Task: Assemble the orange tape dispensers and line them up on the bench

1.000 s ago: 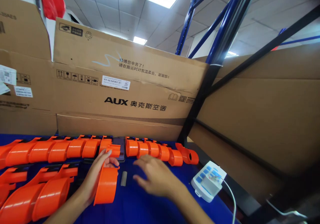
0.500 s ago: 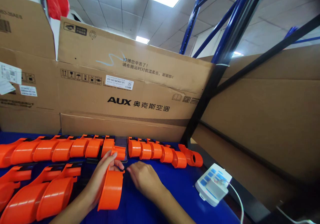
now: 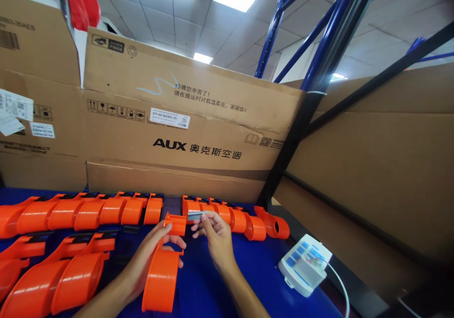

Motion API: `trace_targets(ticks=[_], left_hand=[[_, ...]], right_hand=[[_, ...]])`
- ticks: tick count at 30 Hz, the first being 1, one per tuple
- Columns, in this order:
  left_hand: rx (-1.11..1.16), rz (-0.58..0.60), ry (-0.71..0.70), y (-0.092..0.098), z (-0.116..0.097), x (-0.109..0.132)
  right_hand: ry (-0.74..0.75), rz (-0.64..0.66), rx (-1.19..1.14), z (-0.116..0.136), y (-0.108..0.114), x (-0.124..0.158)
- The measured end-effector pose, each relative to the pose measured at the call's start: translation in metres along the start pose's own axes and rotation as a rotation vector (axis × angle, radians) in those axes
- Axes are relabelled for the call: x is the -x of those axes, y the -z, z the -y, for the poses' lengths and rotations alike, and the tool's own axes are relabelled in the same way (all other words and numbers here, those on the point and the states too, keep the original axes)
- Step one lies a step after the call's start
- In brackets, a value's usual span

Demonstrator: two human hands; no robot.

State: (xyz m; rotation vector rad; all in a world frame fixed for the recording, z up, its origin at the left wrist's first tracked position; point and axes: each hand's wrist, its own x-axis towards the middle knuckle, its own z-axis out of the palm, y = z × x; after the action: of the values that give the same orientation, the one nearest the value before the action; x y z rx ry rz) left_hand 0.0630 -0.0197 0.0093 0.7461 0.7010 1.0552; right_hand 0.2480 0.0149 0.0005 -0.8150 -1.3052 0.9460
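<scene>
My left hand [image 3: 145, 256] is closed around an orange plastic part [image 3: 161, 280] with a wide ring-shaped body below and a small square sleeve on top. Just right of that sleeve, my right hand [image 3: 216, 235] pinches a thin silver-grey strip [image 3: 196, 215] between thumb and fingers. The strip points left towards the sleeve's opening, with a small gap between them. What the strip is exactly I cannot tell. Behind both hands runs a row of similar orange parts [image 3: 104, 211] with black pieces at their tops.
More orange parts [image 3: 78, 278] lie at the front left on the blue surface [image 3: 209, 294]. A white power strip [image 3: 305, 263] with a plugged-in cable sits to the right. Cardboard panels [image 3: 198, 133] stand behind, and a dark rack post [image 3: 283, 152] rises at the right.
My right hand has risen and turned, and the silver-grey strip now shows in its fingers. My left hand has shifted slightly right and down with the orange part.
</scene>
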Motion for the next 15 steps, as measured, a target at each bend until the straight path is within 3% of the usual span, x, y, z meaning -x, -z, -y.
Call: trace_targets(ticks=[15], left_hand=[[-0.041, -0.003, -0.011, -0.0037, -0.0016, 0.003]], right_hand=[[-0.096, -0.012, -0.092, 0.0, 0.0035, 0.002]])
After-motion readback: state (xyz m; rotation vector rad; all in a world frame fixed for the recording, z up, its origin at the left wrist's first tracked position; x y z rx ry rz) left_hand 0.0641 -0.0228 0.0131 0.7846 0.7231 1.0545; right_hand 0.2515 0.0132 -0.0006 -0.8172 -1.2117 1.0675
